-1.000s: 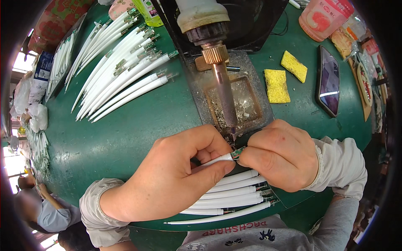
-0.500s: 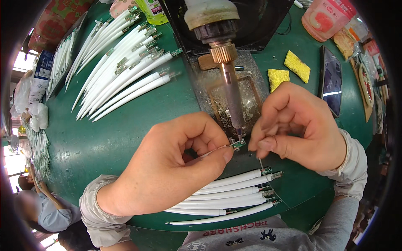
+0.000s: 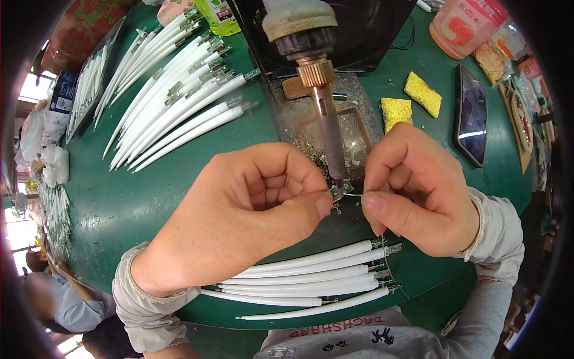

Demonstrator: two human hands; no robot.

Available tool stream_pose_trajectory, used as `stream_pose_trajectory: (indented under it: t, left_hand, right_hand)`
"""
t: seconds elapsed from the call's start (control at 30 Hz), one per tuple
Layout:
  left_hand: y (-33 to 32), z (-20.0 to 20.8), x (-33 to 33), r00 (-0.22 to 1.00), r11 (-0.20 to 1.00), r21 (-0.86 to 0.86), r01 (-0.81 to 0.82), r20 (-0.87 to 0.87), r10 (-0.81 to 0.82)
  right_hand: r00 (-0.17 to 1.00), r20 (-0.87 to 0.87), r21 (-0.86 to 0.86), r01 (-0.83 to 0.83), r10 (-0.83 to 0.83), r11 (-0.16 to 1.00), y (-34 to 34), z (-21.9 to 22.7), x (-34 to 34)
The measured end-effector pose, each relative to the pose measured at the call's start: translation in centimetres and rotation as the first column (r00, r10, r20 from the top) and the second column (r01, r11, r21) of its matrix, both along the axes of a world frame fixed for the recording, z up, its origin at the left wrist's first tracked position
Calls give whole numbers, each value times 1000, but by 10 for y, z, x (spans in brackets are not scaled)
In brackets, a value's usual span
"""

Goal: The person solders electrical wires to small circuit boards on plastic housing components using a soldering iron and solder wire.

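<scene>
My left hand point(image 3: 239, 221) pinches the end of a white tube whose small green connector tip point(image 3: 336, 191) sits right under the tip of a fixed soldering iron point(image 3: 326, 113). The tube's body is hidden by the hand. My right hand point(image 3: 415, 191) pinches a thin solder wire point(image 3: 354, 194) and holds its end against that tip. Both hands hover over a dirty clear tray point(image 3: 359, 134) on the green table point(image 3: 131, 203). Several white tubes point(image 3: 311, 275) lie side by side just below my hands, near the table's front edge.
A large fan of white tubes point(image 3: 179, 90) lies at the back left. Two yellow sponges point(image 3: 412, 99), a dark phone point(image 3: 470, 113) and a pink-lidded tub point(image 3: 463, 21) are at the back right. Another person point(image 3: 60, 305) sits at lower left.
Both hands have risen from the row of tubes to the iron's tip. The right hand let go of the tube's end and now feeds solder wire to the tip.
</scene>
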State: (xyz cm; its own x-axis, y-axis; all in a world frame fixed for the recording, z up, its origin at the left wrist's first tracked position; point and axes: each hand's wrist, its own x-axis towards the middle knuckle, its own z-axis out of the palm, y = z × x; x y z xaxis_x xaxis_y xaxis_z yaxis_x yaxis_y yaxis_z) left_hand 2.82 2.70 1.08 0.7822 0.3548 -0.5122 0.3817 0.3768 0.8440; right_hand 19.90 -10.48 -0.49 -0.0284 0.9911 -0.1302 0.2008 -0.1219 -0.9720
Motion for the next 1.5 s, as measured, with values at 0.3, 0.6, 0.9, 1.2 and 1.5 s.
stream_pose_trajectory:
  t: [0.3, 0.6, 0.9, 1.2, 1.5]
  left_hand:
    - [3, 3, -1, 1000, 1000, 14, 2, -8, -2]
    - [3, -3, -4, 999, 997, 65, 44, 3, -44]
    - [-2, -3, -7, 990, 984, 109, 138, -12, -138]
    - [-7, -12, -8, 982, 924, 333, 188, -42, -185]
    - [-7, -13, -9, 966, 846, 471, 250, -63, -251]
  right_hand:
    - [998, -67, 74, 26, -21, 997, 2, -4, -2]
    - [899, 416, 418, -55, -138, 907, 2, -3, -5]
    - [723, 639, 622, -284, -263, 729, 1, -24, -4]
    - [619, 717, 625, -370, -319, 688, 0, -24, -5]
    - [783, 548, 653, -180, -295, 736, 5, -31, -10]
